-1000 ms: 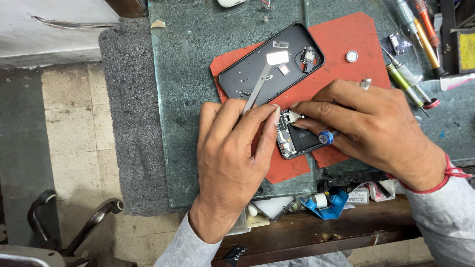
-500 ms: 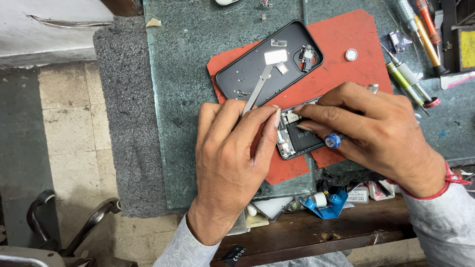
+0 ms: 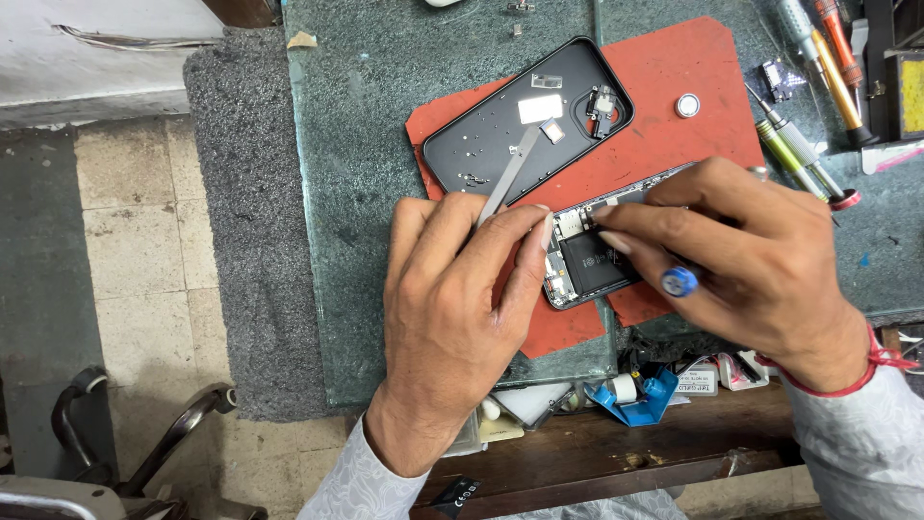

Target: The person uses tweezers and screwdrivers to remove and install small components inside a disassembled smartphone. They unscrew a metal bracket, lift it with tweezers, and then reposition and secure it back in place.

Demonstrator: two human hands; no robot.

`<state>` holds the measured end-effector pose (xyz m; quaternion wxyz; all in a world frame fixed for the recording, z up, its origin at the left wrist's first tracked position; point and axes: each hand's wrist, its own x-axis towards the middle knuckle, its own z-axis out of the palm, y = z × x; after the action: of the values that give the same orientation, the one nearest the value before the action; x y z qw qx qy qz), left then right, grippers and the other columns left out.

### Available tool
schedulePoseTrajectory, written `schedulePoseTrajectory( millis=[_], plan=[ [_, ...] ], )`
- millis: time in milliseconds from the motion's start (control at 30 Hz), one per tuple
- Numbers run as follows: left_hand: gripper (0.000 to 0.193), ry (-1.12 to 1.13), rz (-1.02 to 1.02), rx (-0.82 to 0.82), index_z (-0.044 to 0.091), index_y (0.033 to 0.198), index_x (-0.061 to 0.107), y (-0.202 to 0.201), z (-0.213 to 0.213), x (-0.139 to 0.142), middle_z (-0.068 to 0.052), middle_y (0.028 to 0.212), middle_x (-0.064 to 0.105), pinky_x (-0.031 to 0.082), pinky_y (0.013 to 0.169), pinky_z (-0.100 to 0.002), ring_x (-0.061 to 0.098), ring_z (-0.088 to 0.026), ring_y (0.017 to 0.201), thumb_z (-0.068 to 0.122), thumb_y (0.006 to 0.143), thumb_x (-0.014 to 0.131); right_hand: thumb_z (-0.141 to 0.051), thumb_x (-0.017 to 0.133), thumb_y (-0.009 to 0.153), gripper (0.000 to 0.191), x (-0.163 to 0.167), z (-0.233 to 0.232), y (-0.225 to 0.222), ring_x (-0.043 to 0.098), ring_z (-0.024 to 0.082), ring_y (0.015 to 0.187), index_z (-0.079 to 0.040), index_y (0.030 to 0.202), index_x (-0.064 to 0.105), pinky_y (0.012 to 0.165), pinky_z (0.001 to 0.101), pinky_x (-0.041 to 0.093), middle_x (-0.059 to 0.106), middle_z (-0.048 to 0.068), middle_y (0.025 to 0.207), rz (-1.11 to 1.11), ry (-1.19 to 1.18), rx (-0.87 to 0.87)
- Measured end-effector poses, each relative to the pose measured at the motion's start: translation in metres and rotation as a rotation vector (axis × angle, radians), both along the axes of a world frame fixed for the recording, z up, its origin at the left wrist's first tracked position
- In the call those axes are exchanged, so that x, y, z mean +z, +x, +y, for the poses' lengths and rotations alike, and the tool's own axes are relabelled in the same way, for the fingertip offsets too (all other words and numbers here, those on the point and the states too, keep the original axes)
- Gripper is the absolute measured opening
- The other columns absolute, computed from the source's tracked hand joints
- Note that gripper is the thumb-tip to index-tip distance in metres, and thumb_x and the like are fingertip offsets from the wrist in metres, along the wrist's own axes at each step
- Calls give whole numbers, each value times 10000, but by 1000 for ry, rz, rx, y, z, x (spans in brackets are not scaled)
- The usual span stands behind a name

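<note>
Both grips closed: left hand [image 3: 452, 308] pinches tweezers [image 3: 508, 176], right hand [image 3: 751, 260] a blue-capped screwdriver [image 3: 678, 281] over the opened phone [image 3: 592, 265].

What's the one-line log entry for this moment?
left hand: holds metal tweezers, steadies opened phone | right hand: blue-capped screwdriver at phone's top | black back cover: on red mat

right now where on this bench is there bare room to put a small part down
Bare green top left of the red mat, up to the grey carpet strip. Crowded: the back cover, the open phone under both hands, screwdrivers at right.
</note>
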<state>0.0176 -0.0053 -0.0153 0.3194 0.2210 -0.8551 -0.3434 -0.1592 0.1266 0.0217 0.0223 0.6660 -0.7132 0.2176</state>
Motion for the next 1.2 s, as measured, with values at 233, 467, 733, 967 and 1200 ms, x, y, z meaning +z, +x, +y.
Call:
schedulePoseTrajectory(
  millis=[233,467,733,967,1200],
  plan=[
    [186,-54,17,-135,58,1144,756,2,1,3,-19,963,591,472,814,-326,490,-204,916,156,986,768,33,709,852,194,-5,12,0,617,160,664,-30,1022,780,575,322,478,631,77,786,-79,-70,-92],
    [249,-159,-41,-182,12,1186,757,-2,2,4,-43,950,561,472,791,-346,481,-219,898,142,974,765,-69,547,967,230,-17,34,-6,631,173,725,-5,1060,748,619,318,493,651,120,846,-106,-158,-97],
    [249,-184,-65,-170,38,1191,765,-5,6,2,-23,936,556,477,780,-334,484,-201,889,159,973,768,-235,448,1097,311,-16,47,-13,573,137,675,44,1049,576,564,227,446,624,171,962,-494,-300,-489],
    [276,-180,-90,-181,46,1197,768,-7,6,3,-15,896,554,466,736,-324,473,-198,848,155,945,785,96,614,942,187,-15,29,2,712,236,1052,14,1081,520,946,372,668,630,146,1064,-984,-264,-279],
    [278,-181,-93,-181,42,1200,760,-7,6,3,-17,922,571,475,752,-323,484,-198,865,148,945,786,103,628,958,215,-30,27,9,735,265,1113,37,1130,518,985,374,653,674,186,1070,-1014,-255,-235]
  ],
)
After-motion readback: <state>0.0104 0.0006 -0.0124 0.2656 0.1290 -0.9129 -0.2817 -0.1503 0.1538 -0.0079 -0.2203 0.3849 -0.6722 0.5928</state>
